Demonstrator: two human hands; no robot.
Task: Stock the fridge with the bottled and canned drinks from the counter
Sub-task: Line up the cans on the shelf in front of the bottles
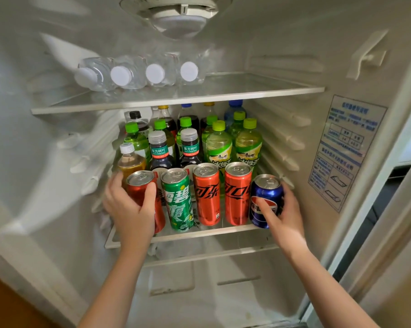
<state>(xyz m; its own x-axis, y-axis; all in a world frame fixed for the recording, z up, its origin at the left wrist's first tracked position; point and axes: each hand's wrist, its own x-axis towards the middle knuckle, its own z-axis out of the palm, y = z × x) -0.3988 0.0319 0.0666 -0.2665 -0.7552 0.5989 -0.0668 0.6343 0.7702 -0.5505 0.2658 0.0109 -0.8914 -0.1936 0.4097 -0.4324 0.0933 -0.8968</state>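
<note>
Head view: my left hand (129, 207), left of centre, has its fingers (150, 195) wrapped round a red can (139, 185) at the left end of the front row on the lower shelf (199, 233). My right hand (286, 216), right of centre, grips a blue can (267, 195) at the right end of that row. Between them stand a green can (179, 202) and two orange-red cans (207, 195). Upright bottles (220, 145) fill the rear. Four water bottles (138, 73) lie on the upper shelf (176, 100), upper left of the frame.

- Likely a home kitchen, at an open household fridge (46, 162).
- Glass shelves (259, 84) packed with drink bottles (220, 147) and cans (207, 195).
- Thermostat dial (176, 8) overhead, instruction sticker (346, 150) on inner wall.
</note>
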